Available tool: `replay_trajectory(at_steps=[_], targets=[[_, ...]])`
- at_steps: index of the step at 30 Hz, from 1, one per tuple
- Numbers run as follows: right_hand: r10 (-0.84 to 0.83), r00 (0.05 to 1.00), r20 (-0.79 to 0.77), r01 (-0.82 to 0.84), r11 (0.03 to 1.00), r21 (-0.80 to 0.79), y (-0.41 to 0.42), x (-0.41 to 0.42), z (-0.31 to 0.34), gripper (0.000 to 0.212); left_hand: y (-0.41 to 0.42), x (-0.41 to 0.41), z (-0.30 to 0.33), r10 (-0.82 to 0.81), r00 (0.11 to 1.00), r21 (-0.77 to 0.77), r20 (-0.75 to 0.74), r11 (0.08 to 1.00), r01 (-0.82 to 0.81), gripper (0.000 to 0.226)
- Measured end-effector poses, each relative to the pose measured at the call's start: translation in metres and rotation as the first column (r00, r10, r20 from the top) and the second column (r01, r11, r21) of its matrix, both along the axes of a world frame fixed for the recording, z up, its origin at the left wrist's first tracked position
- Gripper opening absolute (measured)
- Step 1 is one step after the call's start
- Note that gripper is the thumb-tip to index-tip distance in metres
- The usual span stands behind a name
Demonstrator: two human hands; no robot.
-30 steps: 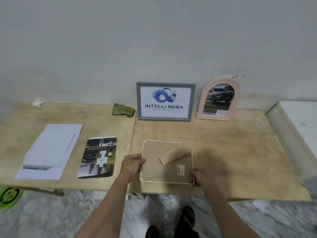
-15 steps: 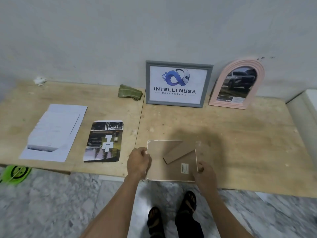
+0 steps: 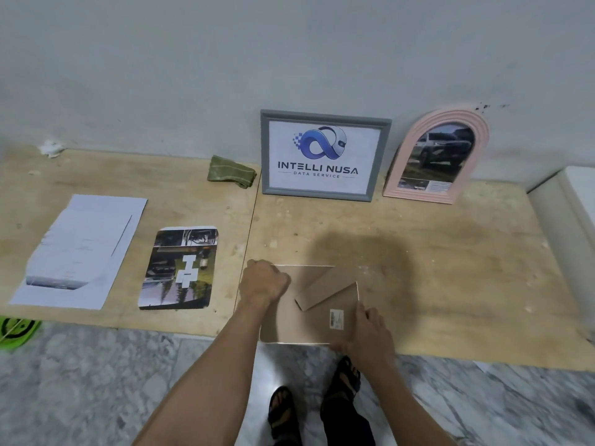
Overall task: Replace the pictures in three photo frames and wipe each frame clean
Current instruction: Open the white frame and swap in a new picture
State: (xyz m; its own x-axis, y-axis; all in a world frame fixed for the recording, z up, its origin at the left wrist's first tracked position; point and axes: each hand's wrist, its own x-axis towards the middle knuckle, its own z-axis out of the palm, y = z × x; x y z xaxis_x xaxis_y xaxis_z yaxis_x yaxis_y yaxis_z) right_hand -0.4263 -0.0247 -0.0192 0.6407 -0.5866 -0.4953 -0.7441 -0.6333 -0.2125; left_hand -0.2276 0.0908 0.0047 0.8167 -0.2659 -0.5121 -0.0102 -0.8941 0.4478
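Note:
A photo frame (image 3: 317,325) lies face down at the table's front edge, brown backing up, its cardboard stand (image 3: 325,289) folded out and a small label near the right side. My left hand (image 3: 264,280) grips its upper left corner with curled fingers. My right hand (image 3: 370,329) holds its lower right corner. A grey frame (image 3: 325,156) with a logo print and a pink arched frame (image 3: 436,157) with a car photo lean on the wall. A loose dark picture (image 3: 178,268) lies left of the frame, and a folded green cloth (image 3: 230,172) sits near the wall.
White papers (image 3: 79,252) lie at the table's left. A crumpled white scrap (image 3: 51,148) sits at the back left corner. A white unit (image 3: 573,201) stands at the right. A green object (image 3: 17,329) lies on the marble floor; my sandalled feet (image 3: 314,407) stand below the table edge.
The face-down frame has slid toward the table's front edge, its near side now overhanging. Both hands stay on it. The camera view shifted.

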Motion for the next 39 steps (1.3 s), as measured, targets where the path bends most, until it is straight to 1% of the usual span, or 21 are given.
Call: replay_trajectory(at_steps=[1, 3, 6, 8, 10, 12, 15, 17, 19, 23, 24, 26, 27, 28, 29, 30, 32, 33, 35, 37, 39], targets=[[-0.012, 1.0, 0.005, 0.012, 1.0, 0.003, 0.0, 0.001, 0.001, 0.108, -0.001, 0.002, 0.003, 0.011, 1.0, -0.001, -0.018, 1.0, -0.011, 0.058], [-0.028, 1.0, 0.006, 0.028, 1.0, 0.011, 0.001, 0.001, 0.001, 0.107, -0.003, 0.005, 0.006, 0.032, 0.998, 0.012, -0.046, 0.999, -0.031, 0.053], [-0.056, 0.998, 0.005, 0.056, 0.998, 0.02, 0.002, 0.004, 0.004, 0.104, -0.005, 0.005, 0.016, 0.114, 0.991, -0.009, -0.067, 0.993, -0.115, 0.026], [-0.069, 0.998, 0.0, 0.069, 0.997, 0.025, 0.003, 0.005, 0.005, 0.104, -0.005, 0.005, 0.019, 0.14, 0.987, -0.03, -0.077, 0.989, -0.142, 0.025], [-0.075, 0.997, 0.003, 0.074, 0.997, 0.019, 0.003, 0.005, 0.004, 0.105, -0.003, 0.003, 0.022, 0.139, 0.986, -0.051, -0.093, 0.988, -0.144, 0.017], [-0.078, 0.997, 0.01, 0.078, 0.997, 0.018, 0.003, 0.004, 0.003, 0.104, 0.001, 0.003, 0.025, 0.147, 0.98, -0.082, -0.132, 0.984, -0.159, 0.026], [-0.082, 0.996, 0.02, 0.082, 0.997, 0.015, 0.004, 0.005, 0.002, 0.103, 0.007, 0.005, 0.023, 0.185, 0.968, -0.098, -0.17, 0.974, -0.203, 0.015], [-0.09, 0.996, 0.022, 0.09, 0.996, 0.004, 0.005, 0.005, 0.002, 0.102, 0.012, 0.007, 0.018, 0.202, 0.959, -0.135, -0.196, 0.964, -0.231, 0.017], [-0.095, 0.995, 0.019, 0.095, 0.995, 0.007, 0.005, 0.006, 0.003, 0.101, 0.015, 0.009, 0.012, 0.219, 0.947, -0.169, -0.233, 0.95, -0.261, 0.024], [-0.108, 0.994, 0.013, 0.108, 0.994, 0.015, 0.006, 0.008, 0.003, 0.101, 0.019, 0.011, 0.009, 0.212, 0.931, -0.224, -0.296, 0.932, -0.283, 0.019], [-0.113, 0.994, 0.008, 0.113, 0.993, 0.012, 0.006, 0.008, 0.004, 0.101, 0.021, 0.011, 0.007, 0.212, 0.923, -0.239, -0.321, 0.925, -0.296, 0.023], [-0.121, 0.993, 0.011, 0.12, 0.993, 0.01, 0.006, 0.008, 0.004, 0.098, 0.026, 0.011, 0.002, 0.218, 0.905, -0.251, -0.366, 0.913, -0.322, 0.054], [-0.121, 0.992, 0.015, 0.121, 0.993, 0.012, 0.005, 0.008, 0.004, 0.098, 0.028, 0.011, -0.002, 0.224, 0.898, -0.252, -0.378, 0.909, -0.332, 0.063], [-0.119, 0.993, 0.017, 0.119, 0.993, 0.013, 0.005, 0.008, 0.004, 0.097, 0.03, 0.013, -0.005, 0.224, 0.894, -0.256, -0.388, 0.905, -0.338, 0.066], [-0.114, 0.993, 0.019, 0.113, 0.993, 0.01, 0.005, 0.008, 0.004, 0.097, 0.031, 0.014, -0.006, 0.23, 0.89, -0.259, -0.395, 0.901, -0.347, 0.064], [-0.107, 0.994, 0.017, 0.107, 0.994, 0.006, 0.005, 0.008, 0.004, 0.097, 0.032, 0.014, -0.008, 0.231, 0.886, -0.265, -0.401, 0.897, -0.354, 0.057], [-0.101, 0.995, 0.01, 0.101, 0.995, 0.007, 0.004, 0.009, 0.004, 0.096, 0.034, 0.013, -0.008, 0.242, 0.896, -0.253, -0.372, 0.903, -0.349, 0.032], [-0.103, 0.995, 0.009, 0.103, 0.995, 0.01, 0.004, 0.01, 0.004, 0.095, 0.035, 0.01, -0.006, 0.24, 0.908, -0.247, -0.342, 0.91, -0.334, 0.024], [-0.123, 0.992, 0.015, 0.123, 0.992, 0.017, 0.004, 0.01, 0.004, 0.094, 0.037, 0.0, -0.003, 0.192, 0.931, -0.258, -0.31, 0.926, -0.277, 0.018], [-0.137, 0.99, 0.031, 0.136, 0.99, 0.021, 0.004, 0.011, 0.003, 0.095, 0.036, -0.013, -0.003, 0.161, 0.952, -0.279, -0.261, 0.931, -0.234, 0.004], [-0.146, 0.989, 0.038, 0.145, 0.989, 0.029, 0.004, 0.011, 0.002, 0.098, 0.035, -0.022, -0.004, 0.177, 0.958, -0.336, -0.226, 0.909, -0.247, 0.016]])
